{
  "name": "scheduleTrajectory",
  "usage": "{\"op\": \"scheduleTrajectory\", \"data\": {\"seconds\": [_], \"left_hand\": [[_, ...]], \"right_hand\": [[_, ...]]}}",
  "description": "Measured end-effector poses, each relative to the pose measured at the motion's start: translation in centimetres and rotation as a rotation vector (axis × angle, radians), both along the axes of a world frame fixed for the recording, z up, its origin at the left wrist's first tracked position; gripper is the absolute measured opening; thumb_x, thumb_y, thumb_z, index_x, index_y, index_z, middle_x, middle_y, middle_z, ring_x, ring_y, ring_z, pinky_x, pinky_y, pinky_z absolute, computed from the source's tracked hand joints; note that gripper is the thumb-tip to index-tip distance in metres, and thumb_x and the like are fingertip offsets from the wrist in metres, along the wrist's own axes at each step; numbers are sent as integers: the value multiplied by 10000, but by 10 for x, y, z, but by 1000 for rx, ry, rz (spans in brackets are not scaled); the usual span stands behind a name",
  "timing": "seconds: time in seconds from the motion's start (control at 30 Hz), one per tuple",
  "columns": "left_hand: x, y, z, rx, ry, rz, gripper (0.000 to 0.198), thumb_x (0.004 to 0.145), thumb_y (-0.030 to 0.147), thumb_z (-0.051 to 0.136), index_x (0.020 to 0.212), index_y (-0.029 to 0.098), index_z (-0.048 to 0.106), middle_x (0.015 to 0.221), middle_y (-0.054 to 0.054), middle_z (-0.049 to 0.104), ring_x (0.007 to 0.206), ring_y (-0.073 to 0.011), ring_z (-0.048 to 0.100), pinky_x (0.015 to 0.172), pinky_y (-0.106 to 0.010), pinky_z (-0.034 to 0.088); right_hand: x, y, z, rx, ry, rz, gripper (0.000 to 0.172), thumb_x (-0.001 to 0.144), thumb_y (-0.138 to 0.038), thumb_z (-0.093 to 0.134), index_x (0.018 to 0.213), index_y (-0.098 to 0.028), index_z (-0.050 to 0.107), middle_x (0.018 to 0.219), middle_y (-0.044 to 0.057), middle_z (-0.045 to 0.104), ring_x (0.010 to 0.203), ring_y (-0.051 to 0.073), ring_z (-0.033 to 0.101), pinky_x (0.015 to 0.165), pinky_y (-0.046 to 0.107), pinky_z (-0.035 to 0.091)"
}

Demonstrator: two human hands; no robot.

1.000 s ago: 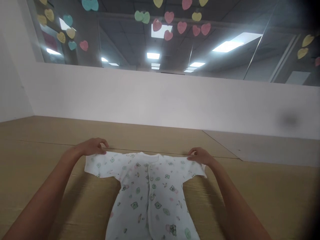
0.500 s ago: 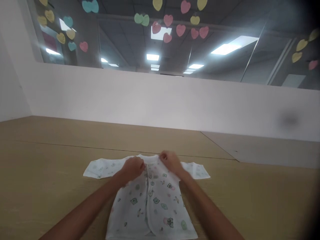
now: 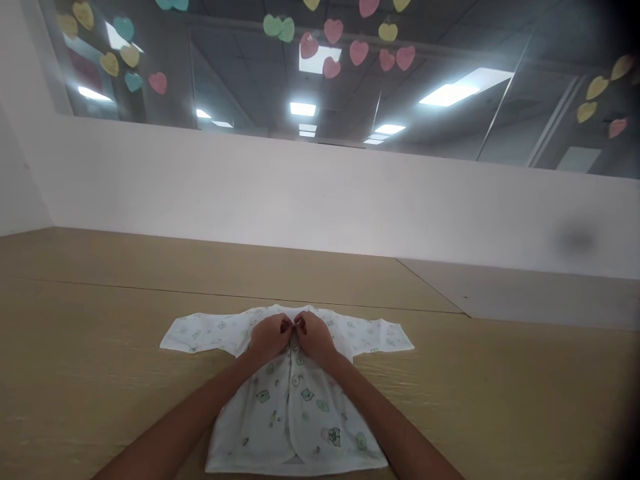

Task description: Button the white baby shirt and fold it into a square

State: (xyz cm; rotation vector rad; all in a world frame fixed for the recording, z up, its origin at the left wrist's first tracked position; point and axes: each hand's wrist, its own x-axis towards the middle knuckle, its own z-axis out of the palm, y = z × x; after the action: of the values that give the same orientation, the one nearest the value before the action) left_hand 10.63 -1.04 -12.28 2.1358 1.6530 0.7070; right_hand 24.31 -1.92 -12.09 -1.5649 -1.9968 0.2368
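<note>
A white baby romper (image 3: 295, 417) with a small green and pink animal print lies flat on the table, its front opening facing up and its sleeves spread sideways. My left hand (image 3: 270, 337) and my right hand (image 3: 315, 337) meet at the top of the front placket just below the collar. Each pinches the fabric edge between its fingertips. A small button (image 3: 299, 361) shows on the placket below them, and my fingers hide the topmost part of the opening.
The romper rests on a tan wooden tabletop (image 3: 100, 313), with a grey board (image 3: 520, 293) at the far right. A white wall (image 3: 300, 200) rises behind it. Above that, a glass pane (image 3: 350, 100) carries paper hearts (image 3: 333, 67).
Both hands have moved inward from the shoulders and sleeves to the top of the placket, and their fingertips now nearly touch. The romper lies flat on the table.
</note>
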Motion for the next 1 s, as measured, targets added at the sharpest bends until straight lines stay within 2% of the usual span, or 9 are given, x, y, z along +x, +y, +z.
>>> {"op": "scheduleTrajectory", "data": {"seconds": [0.13, 0.37, 0.63, 0.77, 1.0], "left_hand": [[-3, -1, 3, -29, -87, -31, 172, 765, 273, 474, 805, 194, 621, 796, -18, 667, 738, -165, 583, 599, -262, 344], [-4, -3, 7, -14, -140, -74, 184, 759, 277, 453, 794, 186, 608, 743, -9, 648, 698, -146, 562, 615, -255, 363], [-7, -2, 5, -25, -249, -131, 208, 766, 327, 444, 787, 185, 593, 712, -2, 631, 667, -136, 560, 659, -247, 407], [-7, -3, 7, -19, -289, -121, 190, 779, 313, 440, 778, 184, 579, 714, 0, 629, 655, -131, 561, 647, -243, 411], [-6, -2, 2, 24, -333, -203, 161, 793, 276, 443, 806, 189, 578, 815, -9, 649, 689, -129, 573, 673, -246, 419]], "right_hand": [[1, 1, -3, -16, 34, -22, 68, 749, -101, 474, 734, -157, 509, 716, 17, 552, 664, 128, 461, 602, 231, 305], [1, 0, -5, -10, 124, -51, 76, 770, -142, 463, 705, -165, 494, 722, 24, 569, 663, 133, 475, 598, 236, 321], [-3, -8, 1, 113, 52, -29, 115, 743, -104, 454, 732, -160, 553, 788, 44, 595, 722, 146, 512, 646, 237, 347], [-2, -8, 1, 86, 91, -18, 154, 739, -111, 454, 753, -169, 596, 784, 41, 626, 718, 151, 541, 655, 236, 368], [0, -8, 2, 86, 217, 33, 267, 751, -132, 439, 967, -200, 580, 819, 15, 651, 695, 143, 582, 653, 222, 408]]}}
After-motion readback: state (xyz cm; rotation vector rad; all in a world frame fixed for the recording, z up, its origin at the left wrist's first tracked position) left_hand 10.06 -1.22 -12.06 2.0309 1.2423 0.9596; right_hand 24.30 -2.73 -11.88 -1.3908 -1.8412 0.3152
